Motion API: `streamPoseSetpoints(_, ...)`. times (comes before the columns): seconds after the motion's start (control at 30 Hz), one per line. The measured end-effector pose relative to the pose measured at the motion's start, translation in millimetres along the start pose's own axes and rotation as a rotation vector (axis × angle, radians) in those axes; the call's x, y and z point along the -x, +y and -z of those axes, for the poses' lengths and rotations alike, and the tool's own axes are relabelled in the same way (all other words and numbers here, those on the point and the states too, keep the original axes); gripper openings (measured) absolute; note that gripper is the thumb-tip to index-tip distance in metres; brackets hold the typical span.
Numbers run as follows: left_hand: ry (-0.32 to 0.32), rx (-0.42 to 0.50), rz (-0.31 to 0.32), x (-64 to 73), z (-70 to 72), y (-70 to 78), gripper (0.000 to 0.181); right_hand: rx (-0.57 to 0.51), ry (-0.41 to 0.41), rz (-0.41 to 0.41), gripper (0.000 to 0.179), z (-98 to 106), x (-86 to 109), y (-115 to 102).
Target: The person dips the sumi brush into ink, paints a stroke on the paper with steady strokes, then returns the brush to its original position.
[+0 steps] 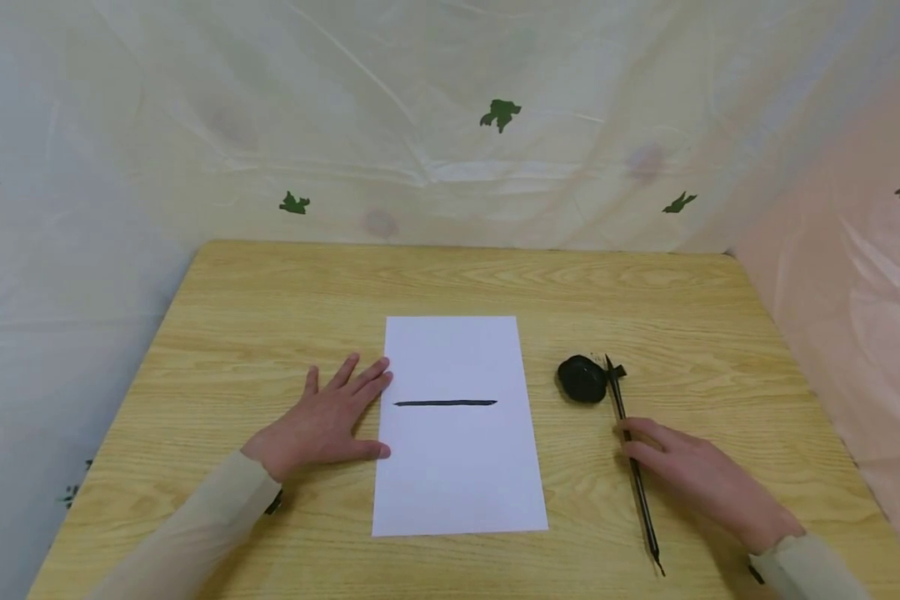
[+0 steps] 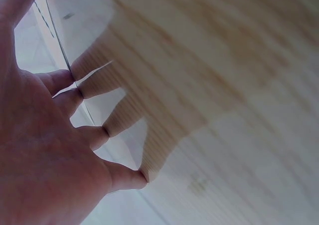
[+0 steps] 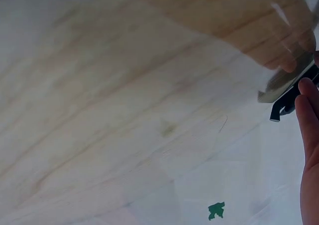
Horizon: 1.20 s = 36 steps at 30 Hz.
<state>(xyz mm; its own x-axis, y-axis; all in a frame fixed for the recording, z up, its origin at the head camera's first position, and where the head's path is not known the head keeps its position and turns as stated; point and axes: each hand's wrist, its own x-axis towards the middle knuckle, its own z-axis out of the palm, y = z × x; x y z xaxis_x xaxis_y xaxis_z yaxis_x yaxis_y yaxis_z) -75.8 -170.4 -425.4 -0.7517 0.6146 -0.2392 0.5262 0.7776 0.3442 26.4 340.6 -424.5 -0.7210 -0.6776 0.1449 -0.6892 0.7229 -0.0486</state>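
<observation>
A white sheet of paper (image 1: 461,475) lies on the table, crossed by one horizontal black stroke (image 1: 446,403). My left hand (image 1: 322,425) rests beside it, fingers spread, the thumb and some fingertips pressing its left edge; the left wrist view shows the same hand (image 2: 45,135) against the tabletop. Right of the paper, my right hand (image 1: 701,475) pinches the shaft of a dark writing brush (image 1: 642,508). The brush's pointed tip lies over a small black brush rest (image 1: 620,371). In the right wrist view, that hand's fingers (image 3: 304,103) show only partly, at the right edge.
A round black ink dish (image 1: 582,380) stands just left of the brush rest, with small dark marks on the wood behind it. The wooden table (image 1: 270,300) is bordered by pale hanging cloth (image 1: 435,125) with green leaf-like patches at the back and sides.
</observation>
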Motion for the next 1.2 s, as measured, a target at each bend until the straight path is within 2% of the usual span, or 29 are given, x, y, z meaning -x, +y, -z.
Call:
streamPoseSetpoints(0.33, 0.004, -0.009, 0.002, 0.7, -2.2, -1.7, 0.104, 0.005, 0.019, -0.002, 0.061, -2, -0.2, 1)
streamPoseSetpoints(0.6, 0.014, -0.032, -0.011, 1.3, -3.9, -1.2, 0.104, -0.020, 0.187, -0.076, 0.053, 0, -1.3, 7)
streamPoseSetpoints(0.77, 0.022, -0.034, -0.019, 1.5, -1.6, 0.6, 0.103, -0.013, 0.290, -0.064, 0.050, 2, -5.2, 9)
streamPoseSetpoints(0.87, 0.024, -0.034, -0.021, 1.2, -1.0, 1.3, 0.103, -0.023, 0.314, -0.072, 0.050, 4, -7.3, 9)
streamPoseSetpoints(1.1, 0.038, -0.004, -0.015, -1.6, -2.8, 0.5, 0.104, -0.051, 0.325, -0.159, 0.059, 9, -8.5, 10)
streamPoseSetpoints(1.2, 0.039, -0.002, -0.013, -2.6, -3.1, 0.4, 0.104, -0.050, 0.346, -0.166, 0.060, 10, -9.8, 12)
